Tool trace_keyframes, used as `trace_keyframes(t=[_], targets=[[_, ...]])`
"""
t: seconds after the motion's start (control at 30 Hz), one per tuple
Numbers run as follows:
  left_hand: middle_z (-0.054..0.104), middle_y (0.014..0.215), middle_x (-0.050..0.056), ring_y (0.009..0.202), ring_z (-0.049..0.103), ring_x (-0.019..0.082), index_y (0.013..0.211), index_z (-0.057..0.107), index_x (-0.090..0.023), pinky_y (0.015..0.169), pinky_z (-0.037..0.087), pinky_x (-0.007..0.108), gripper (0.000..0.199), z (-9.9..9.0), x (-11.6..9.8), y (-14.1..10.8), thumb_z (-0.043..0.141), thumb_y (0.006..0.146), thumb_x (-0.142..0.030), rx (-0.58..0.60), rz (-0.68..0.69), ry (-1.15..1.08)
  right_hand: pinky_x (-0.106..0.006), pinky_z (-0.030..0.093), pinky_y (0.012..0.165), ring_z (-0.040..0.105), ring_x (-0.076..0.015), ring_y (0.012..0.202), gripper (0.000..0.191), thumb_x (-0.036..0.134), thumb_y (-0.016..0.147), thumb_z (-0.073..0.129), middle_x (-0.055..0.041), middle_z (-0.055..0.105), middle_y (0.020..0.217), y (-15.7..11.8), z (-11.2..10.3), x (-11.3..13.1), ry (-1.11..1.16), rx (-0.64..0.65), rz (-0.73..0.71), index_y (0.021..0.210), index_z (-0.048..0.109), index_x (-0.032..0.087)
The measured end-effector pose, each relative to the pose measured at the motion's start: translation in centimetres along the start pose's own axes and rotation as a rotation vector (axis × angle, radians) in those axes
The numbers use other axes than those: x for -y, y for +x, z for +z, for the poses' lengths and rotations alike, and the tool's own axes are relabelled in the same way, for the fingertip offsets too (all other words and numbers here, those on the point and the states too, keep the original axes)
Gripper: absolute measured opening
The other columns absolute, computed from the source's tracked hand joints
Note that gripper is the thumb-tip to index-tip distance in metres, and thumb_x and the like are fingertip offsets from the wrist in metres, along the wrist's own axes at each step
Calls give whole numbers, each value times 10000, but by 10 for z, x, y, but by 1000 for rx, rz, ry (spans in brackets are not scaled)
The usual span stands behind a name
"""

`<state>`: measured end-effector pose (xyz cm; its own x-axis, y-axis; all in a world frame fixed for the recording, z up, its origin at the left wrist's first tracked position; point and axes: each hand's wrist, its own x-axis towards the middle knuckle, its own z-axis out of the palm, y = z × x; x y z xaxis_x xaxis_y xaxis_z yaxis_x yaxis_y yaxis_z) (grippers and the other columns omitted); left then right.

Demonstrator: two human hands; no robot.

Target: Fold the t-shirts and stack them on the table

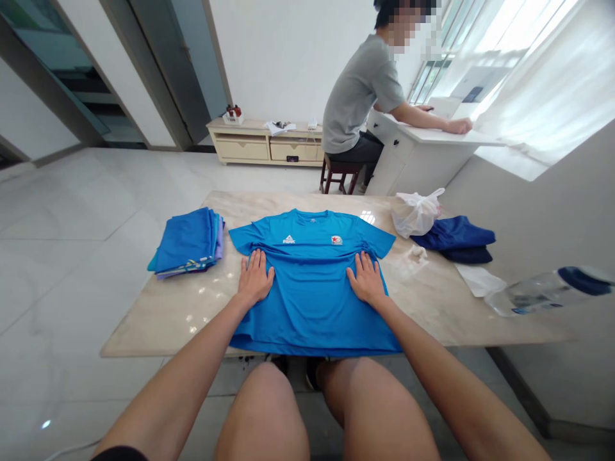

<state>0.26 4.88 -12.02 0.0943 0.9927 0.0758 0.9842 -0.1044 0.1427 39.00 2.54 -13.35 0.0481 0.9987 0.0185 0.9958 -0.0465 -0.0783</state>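
A blue T-shirt (307,298) lies spread front side up on the marble-look table, its collar pointing away from me and its hem at the near edge. It bears a white logo on one side of the chest and a red and white badge on the other. My left hand (255,276) rests flat on the shirt's left side, just below the sleeve, fingers stretched. My right hand (368,278) presses flat on the opposite side at about the same height. Creases run across the chest between both hands. Neither hand grasps the fabric.
On the table (158,326), a stack of folded clothes (187,240) sits at left. A white plastic bag (417,212), dark blue garments (456,237) and a clear bottle (542,291) are at right. Beyond, a person (358,96) sits at a white desk; a low cabinet (243,148) lines the wall.
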Motion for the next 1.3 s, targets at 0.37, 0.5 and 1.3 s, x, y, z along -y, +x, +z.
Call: trace_keyframes(t=[0.37, 0.5, 1.3], targets=[[266, 1854, 199, 1743, 238, 334, 1765, 308, -18, 1429, 142, 611, 773, 15, 5, 141, 285, 1124, -450, 1, 19, 9, -573, 162, 1409, 172, -336, 1751, 814, 569, 1157, 194, -180, 173, 1878, 147, 8, -5, -3, 2, 38, 1801, 249, 74], [257, 1859, 187, 1746, 231, 327, 1768, 311, -33, 1428, 151, 616, 769, 20, 9, 168, 290, 1127, -457, -1, 18, 2, -582, 179, 1404, 192, -344, 1746, 826, 593, 1153, 204, -182, 188, 1875, 177, 14, -13, 19, -24, 26, 1795, 277, 78], [308, 1838, 212, 1715, 323, 335, 1736, 379, -26, 1418, 249, 534, 748, 0, 8, -66, 322, 1126, -456, -24, 138, -30, -542, 224, 1419, 248, -309, 1737, 746, 488, 1164, 219, -149, 265, 1853, -63, 2, -34, 41, -60, -161, 1775, 343, 78]])
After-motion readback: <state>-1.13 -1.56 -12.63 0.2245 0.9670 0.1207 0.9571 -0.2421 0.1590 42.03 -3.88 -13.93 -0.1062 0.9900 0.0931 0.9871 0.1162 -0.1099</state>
